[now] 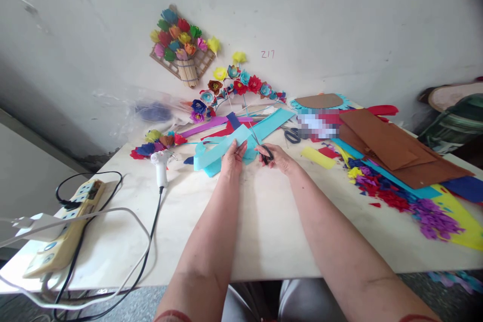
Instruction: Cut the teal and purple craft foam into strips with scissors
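Bare forearms (209, 231) | turquoise strip (215, 155) | long, pale, left end curled back

Surroundings of my work position: electrical items left, paper stock right, finished flowers at the wall.
To my left, a cream power strip (71, 226) carries a white adapter (47, 226) and a black plug (70, 205); near it, a white glue gun (161, 168) lies on the table (267, 246), its black cord (153, 234) running toward me. Ahead, a tulip bouquet (177, 35) on a lattice backing (207, 63) is mounted on the wall (358, 25), left of a handwritten number (267, 54). Below stands an arc of paper flowers (254, 84). To my right, brown sheets (388, 141) overlap one another; multicoloured scraps (400, 198) are heaped beside them, against a yellow sheet (462, 221).
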`<state>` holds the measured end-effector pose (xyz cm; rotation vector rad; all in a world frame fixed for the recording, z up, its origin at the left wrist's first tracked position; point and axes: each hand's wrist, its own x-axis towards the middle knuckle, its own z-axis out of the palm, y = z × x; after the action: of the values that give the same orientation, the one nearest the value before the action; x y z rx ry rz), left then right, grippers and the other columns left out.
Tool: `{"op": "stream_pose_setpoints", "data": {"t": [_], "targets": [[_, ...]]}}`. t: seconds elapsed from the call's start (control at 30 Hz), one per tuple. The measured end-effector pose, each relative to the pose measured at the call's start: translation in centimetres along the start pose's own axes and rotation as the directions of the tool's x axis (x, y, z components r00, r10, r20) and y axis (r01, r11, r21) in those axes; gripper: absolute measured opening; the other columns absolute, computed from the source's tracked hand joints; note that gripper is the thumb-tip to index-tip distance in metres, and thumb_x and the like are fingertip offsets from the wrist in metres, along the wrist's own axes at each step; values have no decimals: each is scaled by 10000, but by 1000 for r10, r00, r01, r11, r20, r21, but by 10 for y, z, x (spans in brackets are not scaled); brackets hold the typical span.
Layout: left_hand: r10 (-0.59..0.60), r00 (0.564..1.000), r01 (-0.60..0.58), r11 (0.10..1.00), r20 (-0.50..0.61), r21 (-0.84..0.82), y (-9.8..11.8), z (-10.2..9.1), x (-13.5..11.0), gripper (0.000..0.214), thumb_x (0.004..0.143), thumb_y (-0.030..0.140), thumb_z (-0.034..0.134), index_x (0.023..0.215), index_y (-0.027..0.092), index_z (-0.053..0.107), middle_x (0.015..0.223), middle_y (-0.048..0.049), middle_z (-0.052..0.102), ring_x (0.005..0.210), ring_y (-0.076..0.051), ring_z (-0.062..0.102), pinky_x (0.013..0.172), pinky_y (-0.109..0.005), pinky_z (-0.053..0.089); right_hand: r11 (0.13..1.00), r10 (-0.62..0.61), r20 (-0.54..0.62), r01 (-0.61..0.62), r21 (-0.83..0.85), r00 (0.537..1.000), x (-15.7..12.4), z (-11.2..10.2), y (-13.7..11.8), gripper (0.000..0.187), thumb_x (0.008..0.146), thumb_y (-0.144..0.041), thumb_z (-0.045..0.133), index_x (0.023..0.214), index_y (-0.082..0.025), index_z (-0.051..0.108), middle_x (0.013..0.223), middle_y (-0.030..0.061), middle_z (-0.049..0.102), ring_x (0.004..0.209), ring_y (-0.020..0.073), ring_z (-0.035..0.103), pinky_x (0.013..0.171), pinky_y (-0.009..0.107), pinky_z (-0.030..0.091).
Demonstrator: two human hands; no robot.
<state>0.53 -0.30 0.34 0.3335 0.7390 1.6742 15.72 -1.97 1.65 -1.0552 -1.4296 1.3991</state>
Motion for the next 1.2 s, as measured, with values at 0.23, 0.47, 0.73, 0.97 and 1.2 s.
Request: {"op": "stream_pose_setpoints", "data": {"t": [0.23,0.47,0.73,0.97,1.2], "targets": [[10,1000,-9,1000,22,-13,-1,-2,2,90,738,132,656,812,148,608,888,-78,695,880,-213,677,767,-284,542,996,-16,27,18,-82,1000,3,4,2,266,663,-402,679,735,-154,617,536,-18,558,397,80,482,300,156,252],[22,999,-22,1000,47,-2,-4,-3,3,79,718,119,662,778,138,615,844,-75,691,879,-224,676,818,-335,531,993,-27,28,30,-110,999,3,10,3,233,636,-365,682,734,-159,637,499,-41,530,374,72,451,308,161,246],[24,996,-22,1000,83,-15,-5,-2,2,46,735,113,634,771,140,625,830,-73,695,872,-219,673,829,-345,528,994,-49,15,50,-97,999,1,15,0,214,614,-359,681,648,-160,608,480,-52,487,399,75,444,333,168,293],[13,998,-12,1000,62,-20,-5,-1,1,78,723,106,647,792,138,630,850,-79,696,887,-228,672,836,-356,527,994,-51,27,54,-94,998,0,15,-1,230,634,-372,679,660,-161,590,483,-60,454,405,70,431,333,161,278],[18,997,-15,999,70,-30,-5,-2,3,108,734,99,634,834,138,636,861,-84,704,869,-228,675,830,-355,529,993,-52,31,55,-103,998,2,15,4,268,647,-405,678,709,-153,609,491,-58,449,404,65,422,339,164,272]]}}
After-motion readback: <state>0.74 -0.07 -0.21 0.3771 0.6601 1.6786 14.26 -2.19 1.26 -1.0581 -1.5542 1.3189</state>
